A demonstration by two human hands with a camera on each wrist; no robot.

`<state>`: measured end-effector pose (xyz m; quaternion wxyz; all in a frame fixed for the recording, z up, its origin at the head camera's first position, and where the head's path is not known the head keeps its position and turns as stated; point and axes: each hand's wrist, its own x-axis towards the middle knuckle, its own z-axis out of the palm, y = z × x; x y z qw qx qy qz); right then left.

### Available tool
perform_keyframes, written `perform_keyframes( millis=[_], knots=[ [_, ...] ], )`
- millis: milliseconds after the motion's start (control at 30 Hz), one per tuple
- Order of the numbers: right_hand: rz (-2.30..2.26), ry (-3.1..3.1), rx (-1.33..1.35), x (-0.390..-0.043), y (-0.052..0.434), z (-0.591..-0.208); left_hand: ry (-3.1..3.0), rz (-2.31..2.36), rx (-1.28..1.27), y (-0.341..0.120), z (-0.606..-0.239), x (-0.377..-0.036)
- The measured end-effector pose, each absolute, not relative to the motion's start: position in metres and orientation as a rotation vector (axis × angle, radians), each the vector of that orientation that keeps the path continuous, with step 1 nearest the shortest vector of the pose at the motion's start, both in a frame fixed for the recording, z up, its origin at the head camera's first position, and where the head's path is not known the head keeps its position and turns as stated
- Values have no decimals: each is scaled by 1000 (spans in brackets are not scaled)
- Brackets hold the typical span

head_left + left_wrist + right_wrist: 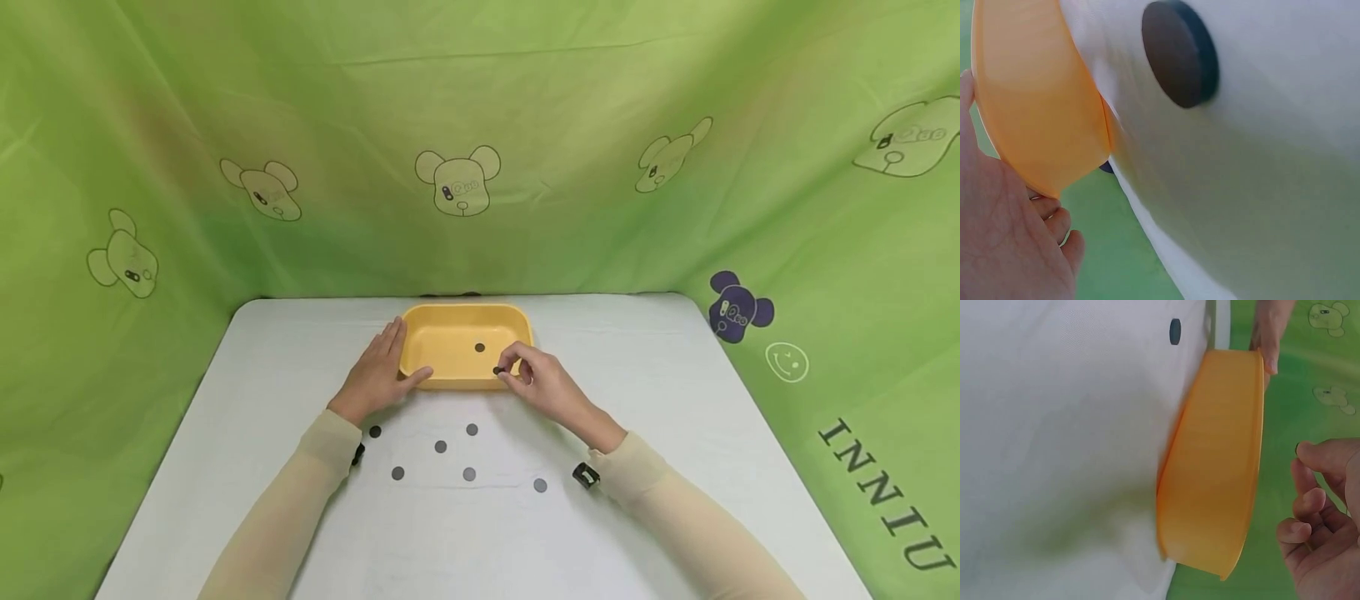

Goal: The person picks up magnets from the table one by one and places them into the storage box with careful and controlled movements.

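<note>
A shallow yellow tray, rectangular with rounded corners and a smooth raised rim, is seen just above the centre of the head view, set on a white table before a green cloth backdrop printed with cartoon bears. One small dark round disc lies flat inside the tray. A second small dark disc is pinched between the thumb and fingertips of the right hand, right at the tray's near rim, at the tray's lower right. The left hand is laid against the tray's left end with fingers straight and the thumb along the near wall. Six more loose discs are scattered on the table in the lower middle of the frame, between the two forearms. In the right wrist view the pinched disc is almost wholly hidden behind the fingertips, only a dark edge showing. In the left wrist view the tray is cut off by the frame edge, and one nearby disc is blurred by closeness. Whether the pinched disc is touching the rim cannot be told.
</note>
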<state>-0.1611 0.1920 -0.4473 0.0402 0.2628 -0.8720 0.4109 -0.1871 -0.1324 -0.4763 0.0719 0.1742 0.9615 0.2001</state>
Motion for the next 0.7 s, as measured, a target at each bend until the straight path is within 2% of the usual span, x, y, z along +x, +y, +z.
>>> perform_keyframes(
  millis=[700],
  knots=[
    [1263,-2754,726,-190,190,-454,2898,590,525,-132,-478,-188]
  ],
)
